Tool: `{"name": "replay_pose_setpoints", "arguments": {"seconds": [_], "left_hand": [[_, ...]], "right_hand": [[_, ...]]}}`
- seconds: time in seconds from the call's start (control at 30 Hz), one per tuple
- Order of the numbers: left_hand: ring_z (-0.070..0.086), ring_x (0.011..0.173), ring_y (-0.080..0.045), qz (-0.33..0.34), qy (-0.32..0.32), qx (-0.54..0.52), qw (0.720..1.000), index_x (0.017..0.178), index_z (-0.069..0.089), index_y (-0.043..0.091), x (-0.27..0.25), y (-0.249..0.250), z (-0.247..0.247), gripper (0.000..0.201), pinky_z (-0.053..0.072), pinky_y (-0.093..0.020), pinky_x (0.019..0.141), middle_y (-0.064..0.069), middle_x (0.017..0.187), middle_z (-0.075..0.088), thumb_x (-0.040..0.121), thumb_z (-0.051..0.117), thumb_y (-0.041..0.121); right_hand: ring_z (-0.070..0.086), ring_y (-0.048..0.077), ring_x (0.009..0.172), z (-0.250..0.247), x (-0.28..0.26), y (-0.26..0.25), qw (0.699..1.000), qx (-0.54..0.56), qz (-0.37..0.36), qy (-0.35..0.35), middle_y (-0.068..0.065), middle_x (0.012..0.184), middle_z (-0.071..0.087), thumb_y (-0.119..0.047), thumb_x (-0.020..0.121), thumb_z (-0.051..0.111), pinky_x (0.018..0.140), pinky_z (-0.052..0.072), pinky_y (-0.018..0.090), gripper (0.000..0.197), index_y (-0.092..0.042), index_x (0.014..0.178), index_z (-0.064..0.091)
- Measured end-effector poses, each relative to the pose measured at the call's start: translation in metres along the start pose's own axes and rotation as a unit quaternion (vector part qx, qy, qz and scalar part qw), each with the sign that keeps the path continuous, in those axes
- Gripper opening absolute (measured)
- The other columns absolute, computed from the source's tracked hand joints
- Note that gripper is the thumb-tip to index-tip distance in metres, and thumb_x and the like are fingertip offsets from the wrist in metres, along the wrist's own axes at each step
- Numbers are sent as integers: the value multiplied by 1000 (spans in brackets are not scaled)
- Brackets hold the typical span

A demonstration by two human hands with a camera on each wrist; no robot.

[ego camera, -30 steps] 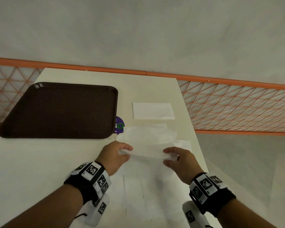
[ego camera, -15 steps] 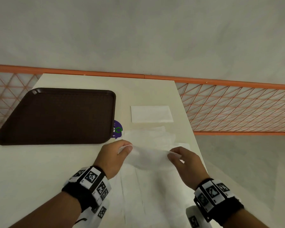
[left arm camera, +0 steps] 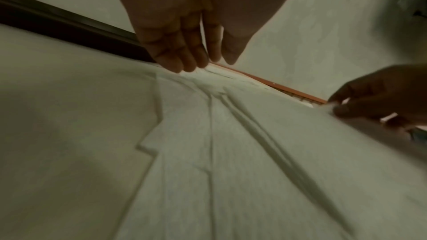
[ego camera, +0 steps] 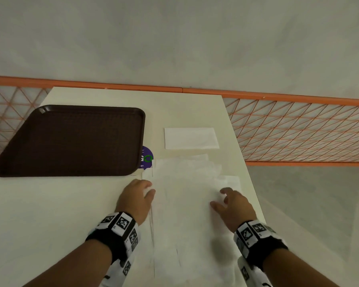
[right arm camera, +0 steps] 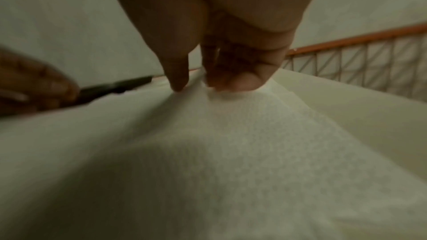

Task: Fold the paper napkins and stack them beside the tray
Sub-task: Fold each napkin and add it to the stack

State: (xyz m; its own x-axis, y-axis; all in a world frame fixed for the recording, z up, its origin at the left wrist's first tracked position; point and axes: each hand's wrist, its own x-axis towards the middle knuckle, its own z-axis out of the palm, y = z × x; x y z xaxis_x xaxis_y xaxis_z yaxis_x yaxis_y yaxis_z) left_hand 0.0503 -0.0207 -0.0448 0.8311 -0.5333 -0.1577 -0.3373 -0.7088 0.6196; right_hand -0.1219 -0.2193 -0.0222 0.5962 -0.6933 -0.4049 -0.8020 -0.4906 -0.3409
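A thin white napkin (ego camera: 184,204) lies spread between my hands on the cream table, on top of other loose napkins (ego camera: 195,165). My left hand (ego camera: 148,189) pinches its left edge between thumb and fingers; the creases run up to those fingertips (left arm camera: 184,67). On the other side my right hand (ego camera: 221,196) pinches the right edge, and the paper tents up to the thumb and curled fingers (right arm camera: 231,83). One folded napkin (ego camera: 191,138) lies flat just right of the dark brown tray (ego camera: 70,170).
A purple round sticker (ego camera: 146,159) shows at the tray's near right corner. The table's right edge (ego camera: 250,179) runs close by my right hand, with the floor below it. An orange lattice railing (ego camera: 298,131) stands behind the table.
Both hands have drawn back toward me and slightly apart with the napkin's edge. The napkin that arched between them now sits lower and stretched out.
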Motion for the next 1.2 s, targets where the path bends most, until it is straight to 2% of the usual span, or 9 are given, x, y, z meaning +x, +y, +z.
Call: {"name": "replay_pose_setpoints", "arguments": {"seconds": [0.2,0.37,0.4,0.5,0.67,0.8,0.93,1.07,1.2], "left_hand": [[40,135,-20,171,-25,77,982,132,54,9,-24,33,11,45,25,-24,111,-2,141,48,100,33,34],[-19,146,-20,181,-190,244,934,151,-8,11,-52,24,45,63,-6,-37,118,-4,157,-21,100,10,44],[-19,145,-23,164,-178,252,937,150,-7,10,-51,13,49,68,-6,-40,118,-7,157,-19,96,5,49],[24,140,-25,116,-207,270,933,140,40,6,-46,-12,46,80,15,-45,111,-14,149,39,93,12,64],[37,131,-24,122,-226,291,922,130,55,5,-40,-21,48,88,7,-49,108,-12,139,53,87,19,72],[30,136,-25,114,-245,282,920,133,44,6,-44,-20,47,86,5,-50,108,-11,141,50,87,15,72],[50,128,-25,96,-219,304,922,136,46,7,-48,-13,42,88,2,-50,109,-11,140,52,87,12,72],[-26,136,-18,72,-214,333,915,141,-19,12,-50,1,29,95,-21,-56,104,-5,148,-32,73,-13,78],[-22,145,-20,86,-201,285,933,152,-6,20,-43,24,16,105,-11,-52,114,3,151,-34,67,-6,82]], "right_hand": [[16,18,147,27,-24,-17,969,-102,-223,-1,0,159,22,-34,101,35,117,3,28,53,-18,151,25],[-21,19,147,51,-26,-12,943,-209,-235,-113,-9,151,-30,-55,87,-2,110,-18,47,74,-21,152,-12],[-28,19,144,53,-26,-5,944,-218,-217,-117,-10,148,-36,-60,90,2,109,-19,51,74,-23,150,-19],[-33,17,140,48,-21,16,960,-218,-133,-111,-12,146,-41,-73,89,7,108,-20,58,78,-29,141,-32],[0,20,149,20,-7,15,952,-245,-171,-62,-5,161,7,-60,85,8,116,-4,53,74,-26,151,15],[37,20,127,-1,12,-13,942,-249,-209,-78,-6,136,42,-56,86,50,108,27,43,56,-29,134,41],[48,21,116,-12,24,-32,937,-265,-190,-129,-4,121,54,-55,81,64,99,33,40,52,-27,122,48],[54,23,117,-9,21,-32,950,-195,-181,-163,-3,127,57,-43,88,61,100,39,33,42,-27,126,54],[61,17,97,-18,9,-29,956,-95,-225,-161,-5,105,67,-28,91,56,84,48,28,16,-25,104,65]]}}
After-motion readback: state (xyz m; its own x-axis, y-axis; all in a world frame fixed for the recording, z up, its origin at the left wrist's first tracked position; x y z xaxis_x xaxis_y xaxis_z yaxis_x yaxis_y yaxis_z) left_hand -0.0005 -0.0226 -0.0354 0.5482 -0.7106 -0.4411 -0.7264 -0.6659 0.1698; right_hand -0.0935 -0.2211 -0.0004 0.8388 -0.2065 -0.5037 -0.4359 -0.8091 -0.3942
